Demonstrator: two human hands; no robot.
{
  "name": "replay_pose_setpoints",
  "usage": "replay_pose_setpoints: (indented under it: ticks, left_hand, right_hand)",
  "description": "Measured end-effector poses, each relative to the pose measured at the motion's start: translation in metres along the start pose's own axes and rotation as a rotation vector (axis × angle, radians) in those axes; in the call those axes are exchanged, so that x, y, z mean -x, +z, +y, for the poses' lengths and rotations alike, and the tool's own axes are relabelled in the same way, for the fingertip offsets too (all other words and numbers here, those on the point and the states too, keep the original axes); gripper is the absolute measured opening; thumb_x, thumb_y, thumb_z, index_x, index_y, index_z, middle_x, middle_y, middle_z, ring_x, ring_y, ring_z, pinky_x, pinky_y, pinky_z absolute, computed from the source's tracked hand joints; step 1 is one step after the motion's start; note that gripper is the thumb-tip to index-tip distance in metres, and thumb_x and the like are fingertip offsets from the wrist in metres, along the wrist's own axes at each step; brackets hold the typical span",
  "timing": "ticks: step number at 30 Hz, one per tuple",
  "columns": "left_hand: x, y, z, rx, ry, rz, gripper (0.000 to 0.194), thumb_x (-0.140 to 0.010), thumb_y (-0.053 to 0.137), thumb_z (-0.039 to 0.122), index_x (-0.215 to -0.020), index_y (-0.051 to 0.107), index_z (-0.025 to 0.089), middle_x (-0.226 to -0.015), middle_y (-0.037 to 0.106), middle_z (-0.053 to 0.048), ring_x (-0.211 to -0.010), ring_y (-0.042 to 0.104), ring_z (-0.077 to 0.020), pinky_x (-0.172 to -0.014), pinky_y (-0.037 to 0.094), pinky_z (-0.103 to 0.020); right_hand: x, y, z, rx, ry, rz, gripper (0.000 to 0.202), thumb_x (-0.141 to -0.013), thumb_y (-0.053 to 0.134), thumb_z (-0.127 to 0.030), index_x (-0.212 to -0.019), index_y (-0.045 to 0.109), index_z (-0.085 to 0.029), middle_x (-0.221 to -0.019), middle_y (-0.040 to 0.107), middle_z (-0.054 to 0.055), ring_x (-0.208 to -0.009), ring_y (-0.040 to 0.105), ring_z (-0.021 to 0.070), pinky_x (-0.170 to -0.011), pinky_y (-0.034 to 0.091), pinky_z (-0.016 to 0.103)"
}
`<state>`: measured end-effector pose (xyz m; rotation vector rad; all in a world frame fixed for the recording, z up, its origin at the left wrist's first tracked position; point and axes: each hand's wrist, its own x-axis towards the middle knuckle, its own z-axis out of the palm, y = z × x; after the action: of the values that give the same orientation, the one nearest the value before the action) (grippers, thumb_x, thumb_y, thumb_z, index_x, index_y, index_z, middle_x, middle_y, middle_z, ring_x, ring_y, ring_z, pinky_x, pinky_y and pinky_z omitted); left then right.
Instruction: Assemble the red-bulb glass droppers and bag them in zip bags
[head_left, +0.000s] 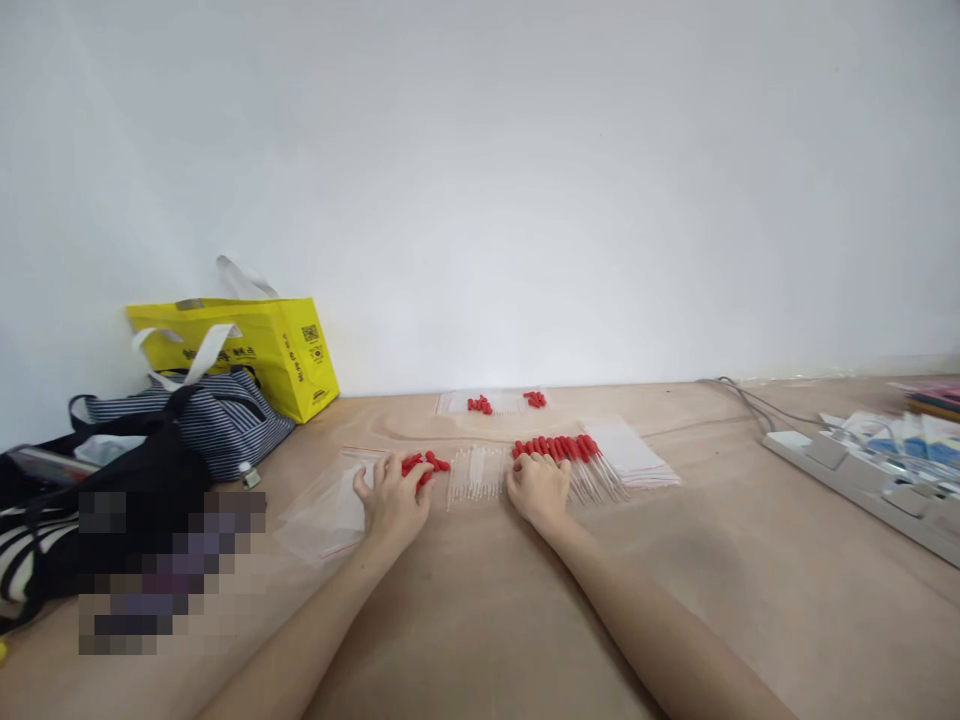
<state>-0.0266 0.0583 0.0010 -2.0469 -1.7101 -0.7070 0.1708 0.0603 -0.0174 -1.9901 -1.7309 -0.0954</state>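
Note:
My left hand rests over small red caps on the left, with thumb and index finger about one of them and the other fingers spread. Between my hands lies a row of thin white sticks on a clear plastic sheet or bag. My right hand is closed at the right end of these sticks; its fingertips are curled under, and what they hold is hidden. Just behind and right of it, several sticks with red caps lie side by side, their pale shafts fanned toward me.
Clear zip bags lie left, and a stack of white bags right. Another bag with red caps lies near the wall. A yellow bag, a striped bag and a dark bag stand left. A power strip runs along the right.

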Motion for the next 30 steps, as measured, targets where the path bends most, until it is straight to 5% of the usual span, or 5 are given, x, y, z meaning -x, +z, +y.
replay_pose_setpoints:
  ticks: [6, 17, 23, 26, 30]
  left_hand:
    - [-0.032, 0.026, 0.000, -0.056, 0.199, -0.169, 0.028, -0.073, 0.049, 0.016, -0.094, 0.063, 0.028, -0.113, 0.052, -0.010, -0.106, 0.039, -0.0291, -0.087, 0.020, -0.053]
    - [-0.037, 0.031, 0.005, 0.038, 0.329, -0.137, 0.023, -0.076, 0.046, 0.010, -0.085, 0.063, 0.023, -0.094, 0.061, -0.007, -0.096, 0.047, -0.0242, -0.090, 0.023, -0.048]
    - [-0.016, 0.015, 0.008, 0.188, 0.265, -0.019, 0.014, -0.081, 0.045, 0.022, -0.086, 0.058, 0.020, -0.093, 0.060, -0.006, -0.091, 0.049, -0.0221, -0.083, 0.034, -0.040]
    - [0.007, 0.002, 0.013, 0.503, 0.178, 0.074, 0.014, -0.082, 0.042, 0.026, -0.083, 0.053, 0.018, -0.084, 0.059, -0.005, -0.082, 0.052, -0.0184, -0.075, 0.041, -0.033]
    - [0.038, -0.013, 0.019, 0.863, 0.039, -0.098, 0.012, -0.082, 0.040, 0.027, -0.086, 0.047, 0.018, -0.078, 0.056, -0.003, -0.073, 0.055, -0.0144, -0.068, 0.045, -0.028]
  right_hand:
    - [-0.006, 0.006, -0.016, 0.013, 0.065, -0.046, 0.025, -0.075, 0.046, -0.033, -0.077, 0.063, -0.015, -0.084, 0.065, 0.011, -0.084, 0.054, 0.0243, -0.077, 0.022, 0.038]
    - [-0.014, 0.001, -0.023, 0.030, 0.144, -0.195, 0.025, -0.072, 0.046, -0.028, -0.075, 0.066, -0.013, -0.079, 0.066, 0.015, -0.081, 0.058, 0.0251, -0.077, 0.025, 0.039]
    - [-0.012, -0.004, -0.019, 0.040, 0.142, -0.217, 0.029, -0.074, 0.046, -0.034, -0.073, 0.066, -0.013, -0.076, 0.066, 0.015, -0.074, 0.060, 0.0244, -0.079, 0.025, 0.039]
    - [-0.010, -0.008, -0.017, 0.039, 0.128, -0.204, 0.032, -0.076, 0.043, -0.035, -0.072, 0.066, -0.012, -0.076, 0.066, 0.015, -0.075, 0.059, 0.0250, -0.079, 0.024, 0.040]
    - [-0.001, -0.015, -0.010, 0.016, 0.074, -0.165, 0.025, -0.076, 0.043, -0.028, -0.076, 0.065, -0.015, -0.081, 0.065, 0.012, -0.082, 0.056, 0.0242, -0.078, 0.024, 0.037]
